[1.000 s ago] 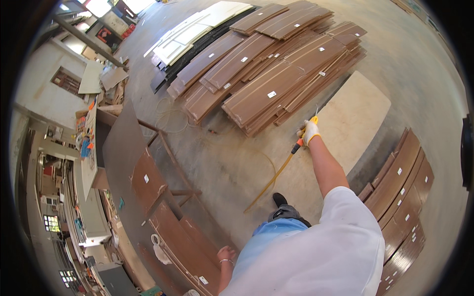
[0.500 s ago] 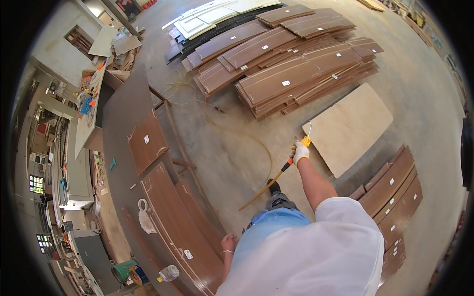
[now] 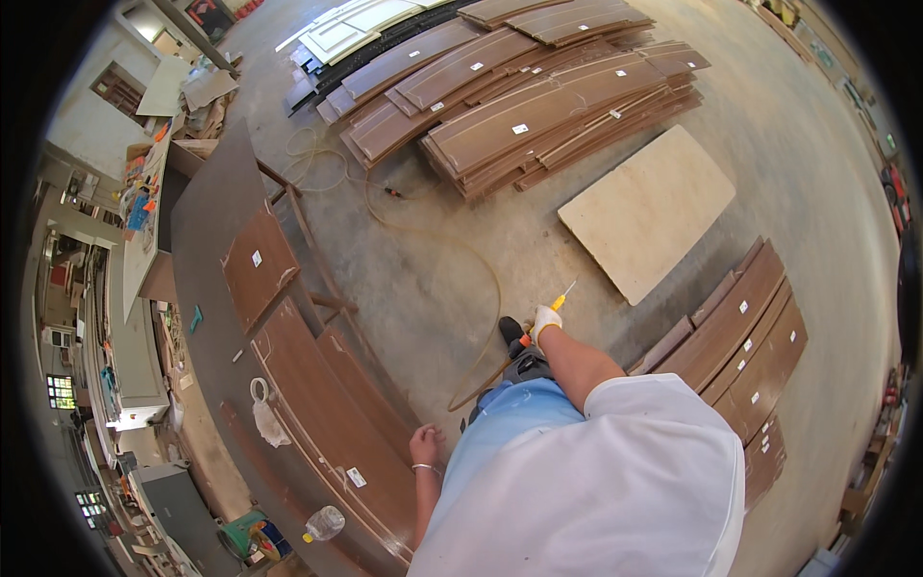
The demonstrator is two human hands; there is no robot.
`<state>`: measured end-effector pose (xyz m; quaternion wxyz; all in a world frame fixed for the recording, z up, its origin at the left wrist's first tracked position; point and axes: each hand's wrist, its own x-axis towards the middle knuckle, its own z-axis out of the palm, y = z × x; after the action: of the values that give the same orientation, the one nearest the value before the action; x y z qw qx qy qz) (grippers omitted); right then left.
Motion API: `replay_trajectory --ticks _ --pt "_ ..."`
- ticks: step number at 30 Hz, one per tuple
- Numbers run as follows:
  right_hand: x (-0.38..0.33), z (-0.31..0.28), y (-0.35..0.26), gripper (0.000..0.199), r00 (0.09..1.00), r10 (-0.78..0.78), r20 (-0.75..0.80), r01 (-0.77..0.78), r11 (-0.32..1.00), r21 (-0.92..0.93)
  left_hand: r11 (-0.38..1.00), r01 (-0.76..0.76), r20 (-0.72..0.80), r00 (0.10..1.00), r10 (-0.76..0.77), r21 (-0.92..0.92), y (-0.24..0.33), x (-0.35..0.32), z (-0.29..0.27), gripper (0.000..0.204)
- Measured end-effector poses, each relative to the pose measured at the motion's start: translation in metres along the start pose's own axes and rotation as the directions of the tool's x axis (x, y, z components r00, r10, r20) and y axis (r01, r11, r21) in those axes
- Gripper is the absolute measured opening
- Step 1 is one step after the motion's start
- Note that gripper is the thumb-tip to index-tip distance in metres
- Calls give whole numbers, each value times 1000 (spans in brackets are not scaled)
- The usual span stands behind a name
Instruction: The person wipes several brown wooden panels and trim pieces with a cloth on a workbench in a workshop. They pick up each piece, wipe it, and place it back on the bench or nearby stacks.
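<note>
My right hand (image 3: pixel 544 321), in a white glove, is shut on an orange and yellow hand tool (image 3: pixel 560 300). Its thin tip points at the concrete floor beside a pale board (image 3: pixel 646 212). A yellowish hose (image 3: pixel 492 288) runs from the tool in a loop across the floor. My dark shoe (image 3: pixel 511 332) is just left of that hand. My left hand (image 3: pixel 424 446), bare with a bracelet, rests at the edge of long brown panels (image 3: pixel 322 409) on a workbench (image 3: pixel 207 216). Its grip is unclear.
A big stack of brown panels (image 3: pixel 538 115) lies on the floor ahead, with white panels (image 3: pixel 351 24) behind it. More brown panels (image 3: pixel 745 337) lie at the right. A white rag (image 3: pixel 264 418) and a plastic bottle (image 3: pixel 324 524) sit by the bench. Cluttered shelves (image 3: pixel 135 192) stand at the left.
My right hand has dropped with the tool from pointing toward the far stack to close by my foot. The view has swung so that the bench and the stack sit more to the right.
</note>
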<state>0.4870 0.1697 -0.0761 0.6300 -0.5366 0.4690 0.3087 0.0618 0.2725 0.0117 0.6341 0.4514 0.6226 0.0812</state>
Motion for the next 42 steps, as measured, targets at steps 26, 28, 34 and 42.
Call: replay_trajectory --ticks 26,28,34,42 --pt "13 4 14 20 987 -1 161 7 999 -41 995 -30 0 1000 30 -92 -33 -3 -17 18" --pt "17 18 38 24 995 1 100 2 999 -34 999 17 -25 1000 -18 -42 -30 -19 -18 19" --pt "29 38 67 41 981 -76 178 74 997 20 981 5 -68 997 -18 -192 -26 -61 -12 14" --pt "-55 82 -20 67 814 -268 515 141 952 272 999 -10 -41 999 8 -46 -39 -52 -9 17"
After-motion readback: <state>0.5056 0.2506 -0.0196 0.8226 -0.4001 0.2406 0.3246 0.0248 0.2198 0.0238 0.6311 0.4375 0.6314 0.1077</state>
